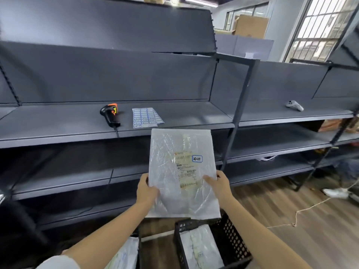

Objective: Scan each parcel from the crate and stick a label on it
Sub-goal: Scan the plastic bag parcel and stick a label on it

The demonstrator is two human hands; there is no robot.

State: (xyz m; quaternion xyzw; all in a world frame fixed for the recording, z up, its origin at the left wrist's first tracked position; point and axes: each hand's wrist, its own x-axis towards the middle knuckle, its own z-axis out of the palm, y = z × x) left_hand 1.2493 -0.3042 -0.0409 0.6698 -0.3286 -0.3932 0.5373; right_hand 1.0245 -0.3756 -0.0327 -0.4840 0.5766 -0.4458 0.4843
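Note:
I hold a flat white plastic parcel (171, 152) upright in front of the shelving. My left hand (146, 191) grips its lower left edge and my right hand (218, 184) grips its lower right edge. A shipping slip shows on the parcel, with a small blue-bordered label (197, 158) stuck at its upper right. On the grey shelf (58, 125) behind lie a black and orange barcode scanner (110, 113) and a sheet of blue-bordered labels (146, 117). Below my arms stands a black perforated crate (233, 241) with another white parcel (200, 247) inside.
More white parcels (124, 255) lie at the bottom, left of the crate. A white controller (294, 105) rests on the right-hand shelf. A cord (295, 214) runs across the wooden floor at right. Cardboard boxes (250, 26) stand behind the shelving.

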